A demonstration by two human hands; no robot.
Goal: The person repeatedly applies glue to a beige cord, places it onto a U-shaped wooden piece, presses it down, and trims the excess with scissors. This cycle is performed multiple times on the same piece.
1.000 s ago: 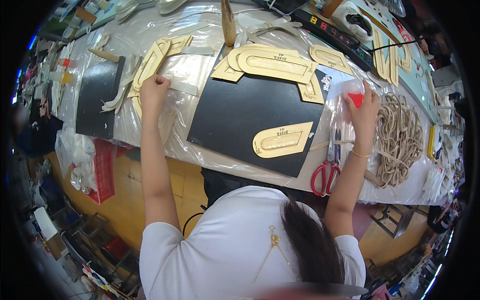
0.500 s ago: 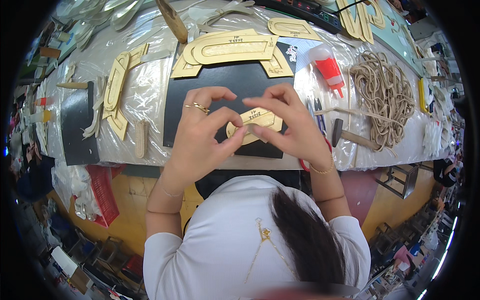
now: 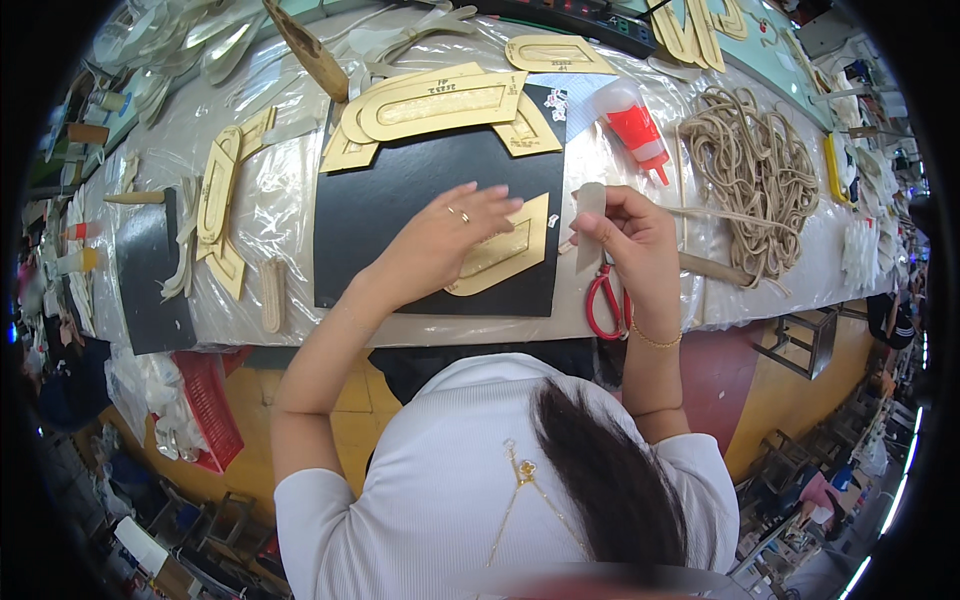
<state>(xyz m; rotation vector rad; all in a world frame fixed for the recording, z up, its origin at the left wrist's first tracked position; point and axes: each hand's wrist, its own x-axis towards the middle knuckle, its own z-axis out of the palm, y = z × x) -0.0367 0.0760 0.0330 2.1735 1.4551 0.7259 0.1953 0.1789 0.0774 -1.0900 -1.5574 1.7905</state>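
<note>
My left hand [image 3: 432, 243] reaches over a cream, curved-end template [image 3: 525, 244] lying on the black board [image 3: 380, 185]. Its fingers are stretched out and cover part of that piece; whether they touch it I cannot tell. Off the board's right edge, my right hand [image 3: 645, 240] pinches a pale, rounded strip [image 3: 591, 203] between thumb and fingers, the strip standing upright. Just below that hand lie red-handled scissors [image 3: 603, 305], partly hidden. More cream templates [image 3: 440, 108] overlap at the board's far edge.
A red-and-clear squeeze bottle [image 3: 637, 135] lies near a heap of beige cord [image 3: 750, 190]. A wooden handle [image 3: 715, 269] pokes out by my right wrist. Leftward are more templates [image 3: 215, 185], a ribbed beige piece [image 3: 272, 295] and a second black board [image 3: 150, 270]. A wooden stick [image 3: 308, 50] leans at the back.
My hands have parted. The right has gone rightward with the pale strip, off the board. The left has opened from a pinch and spread over the template.
</note>
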